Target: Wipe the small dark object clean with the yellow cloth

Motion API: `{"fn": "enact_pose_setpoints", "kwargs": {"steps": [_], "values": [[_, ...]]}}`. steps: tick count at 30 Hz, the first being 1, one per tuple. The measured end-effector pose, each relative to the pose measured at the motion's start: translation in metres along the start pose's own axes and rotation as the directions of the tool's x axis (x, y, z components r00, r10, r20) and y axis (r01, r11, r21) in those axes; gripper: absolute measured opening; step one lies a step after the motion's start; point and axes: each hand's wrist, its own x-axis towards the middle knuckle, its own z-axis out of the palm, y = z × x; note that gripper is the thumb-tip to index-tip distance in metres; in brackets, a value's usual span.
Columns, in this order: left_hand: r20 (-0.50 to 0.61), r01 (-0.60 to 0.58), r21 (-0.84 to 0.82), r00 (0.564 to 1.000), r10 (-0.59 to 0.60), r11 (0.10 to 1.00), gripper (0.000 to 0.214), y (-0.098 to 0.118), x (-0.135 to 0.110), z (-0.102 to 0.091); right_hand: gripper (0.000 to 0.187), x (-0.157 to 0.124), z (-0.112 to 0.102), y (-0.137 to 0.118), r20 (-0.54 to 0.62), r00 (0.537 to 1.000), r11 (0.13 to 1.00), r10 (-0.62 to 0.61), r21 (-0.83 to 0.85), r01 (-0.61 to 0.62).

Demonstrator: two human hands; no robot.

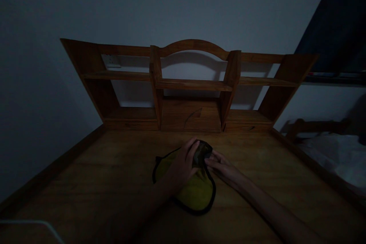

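Observation:
A yellow-green cloth piece with black edging (197,194) lies on the wooden desk, and its exact kind is hard to make out in the dim light. At its upper end is a dark, folded part (202,151). My left hand (185,160) reaches across the cloth, with its fingers curled over the left side of that dark part. From the right, my right hand (219,164) pinches the dark part's edge between thumb and fingers. A thin black cord or trim runs out to the left of the cloth, partly hidden behind my left hand.
A wooden shelf unit (194,84) with several compartments stands along the desk's back edge, against the wall. The desk top (94,175) has raised side edges. A pale cable (34,222) shows at lower left. White bedding (334,152) and a dark curtain (340,26) are at right.

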Motion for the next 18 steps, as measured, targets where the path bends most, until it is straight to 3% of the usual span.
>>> {"fn": "enact_pose_setpoints", "kwargs": {"steps": [6,10,15,18], "values": [[0.126,0.031,0.081,0.991,-0.041,0.996,0.081,0.004,0.005,-0.007,0.050,0.006,-0.008,0.005,-0.201,0.980,0.999,0.015,-0.026,-0.020],[0.114,0.049,0.132,0.991,-0.064,0.990,0.078,0.002,0.003,-0.006,0.050,0.010,-0.011,0.008,-0.343,0.934,0.976,-0.099,-0.218,0.023],[0.148,-0.110,0.156,0.985,0.086,0.982,0.077,0.001,-0.002,-0.001,0.038,-0.001,0.000,0.003,-0.205,0.936,0.782,-0.286,-0.615,0.104],[0.126,-0.135,0.168,0.985,0.115,0.977,0.071,0.001,-0.002,-0.002,0.037,-0.007,0.004,-0.001,-0.191,0.928,0.633,-0.321,-0.772,0.060]]}}
